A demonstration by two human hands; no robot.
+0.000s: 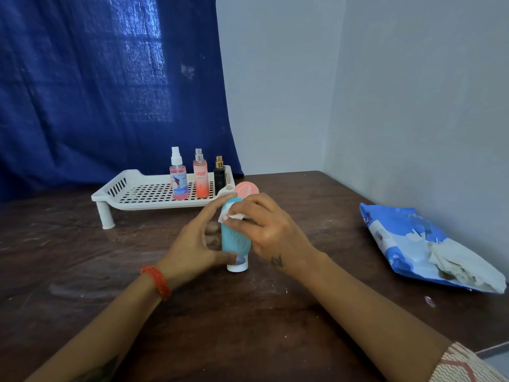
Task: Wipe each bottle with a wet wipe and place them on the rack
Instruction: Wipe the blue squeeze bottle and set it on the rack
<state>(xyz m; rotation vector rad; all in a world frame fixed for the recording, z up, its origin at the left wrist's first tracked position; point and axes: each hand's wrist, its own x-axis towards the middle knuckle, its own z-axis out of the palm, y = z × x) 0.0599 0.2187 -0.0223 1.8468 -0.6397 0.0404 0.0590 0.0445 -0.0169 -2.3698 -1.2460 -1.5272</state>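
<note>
A teal tube bottle (234,241) with a white cap stands cap-down on the table, mid-frame. My left hand (192,241) holds it, thumb near the cap and fingers round its left side. My right hand (264,227) pinches a white wet wipe (232,216) against the tube's upper part. Behind them a white perforated rack (146,193) carries a pink spray bottle (178,180), an orange spray bottle (201,179) and a small black bottle (219,176), all upright. A coral tube (246,190) peeks out just behind my hands.
A blue and white wet wipe pack (407,241) lies open at the table's right, with a wipe sticking out of it. The dark wooden table (248,312) meets a grey wall on the right and a blue curtain (96,92) behind the rack.
</note>
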